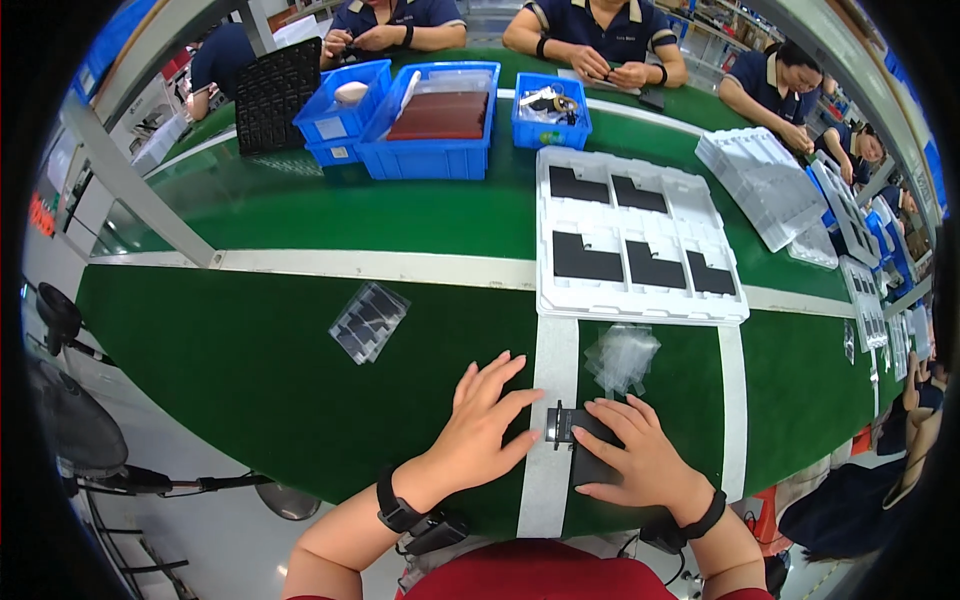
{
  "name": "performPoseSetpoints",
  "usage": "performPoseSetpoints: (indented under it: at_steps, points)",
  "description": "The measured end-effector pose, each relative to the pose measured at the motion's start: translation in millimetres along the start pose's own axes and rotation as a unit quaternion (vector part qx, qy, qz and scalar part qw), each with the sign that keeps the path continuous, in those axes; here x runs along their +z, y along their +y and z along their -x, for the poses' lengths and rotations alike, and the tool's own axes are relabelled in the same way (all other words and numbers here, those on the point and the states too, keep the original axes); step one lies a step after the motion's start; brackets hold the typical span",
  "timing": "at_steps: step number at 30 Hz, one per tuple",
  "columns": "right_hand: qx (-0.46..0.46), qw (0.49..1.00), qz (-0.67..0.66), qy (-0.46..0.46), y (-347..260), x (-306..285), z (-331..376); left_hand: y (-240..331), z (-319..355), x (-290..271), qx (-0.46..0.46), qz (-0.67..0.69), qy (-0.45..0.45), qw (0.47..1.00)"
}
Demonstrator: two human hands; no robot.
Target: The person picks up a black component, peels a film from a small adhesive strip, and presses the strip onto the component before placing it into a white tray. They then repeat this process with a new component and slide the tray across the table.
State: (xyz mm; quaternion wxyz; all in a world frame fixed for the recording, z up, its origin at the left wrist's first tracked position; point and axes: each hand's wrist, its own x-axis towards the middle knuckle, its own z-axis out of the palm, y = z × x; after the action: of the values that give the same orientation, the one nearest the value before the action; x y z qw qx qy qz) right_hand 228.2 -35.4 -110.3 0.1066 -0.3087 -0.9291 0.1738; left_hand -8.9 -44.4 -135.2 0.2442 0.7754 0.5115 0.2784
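Observation:
In front of me lies a flat black piece [594, 470] with a narrower dark end [562, 425] pointing left over a white strip. My right hand [645, 458] spans it, fingers on its far part and thumb along its near edge. Just left of that narrow end is my left hand [485, 425], fingers apart and nothing in it, the index finger and thumb close to the piece but apart from it. Past the right hand is a loose heap of clear plastic film pieces [622, 358]. Clear film with dark rectangles [370, 322] lies farther left.
A white tray [643, 312] with several flat black pieces in its pockets stands ahead. Behind it are blue bins [425, 158], a small blue bin [551, 132] and stacked white trays [765, 185]. Other people work across the green table [300, 400].

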Motion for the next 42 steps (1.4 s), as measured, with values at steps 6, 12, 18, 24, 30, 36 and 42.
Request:
performPoseSetpoints:
  at_steps: [6, 12, 18, 24, 30, 36, 42]
  points:
    - [-0.009, 0.999, -0.026, 0.018, 3, -2, 2, 4, -1, -1, 0.13, 0.056, -0.058, 0.988]
    - [-0.017, 0.999, -0.018, 0.029, 1, 1, 1, 1, -2, 6, 0.148, 0.04, 0.017, 0.988]
    - [-0.022, 0.999, -0.017, 0.036, 0, 4, 3, 2, -4, 11, 0.122, 0.005, 0.048, 0.991]
    - [-0.024, 0.998, -0.036, 0.049, 3, 5, 5, -4, -17, 8, -0.127, 0.356, 0.216, 0.9]
    - [0.038, 0.943, -0.184, 0.273, 16, -16, 18, 4, -29, 7, -0.159, 0.469, 0.137, 0.858]
    - [-0.049, 0.421, -0.878, 0.222, 9, -39, 0, 30, -68, 30, -0.123, 0.322, -0.095, 0.934]
    - [-0.088, 0.414, -0.885, 0.195, -24, -56, -12, 31, -88, 33, 0.123, -0.029, 0.096, 0.987]
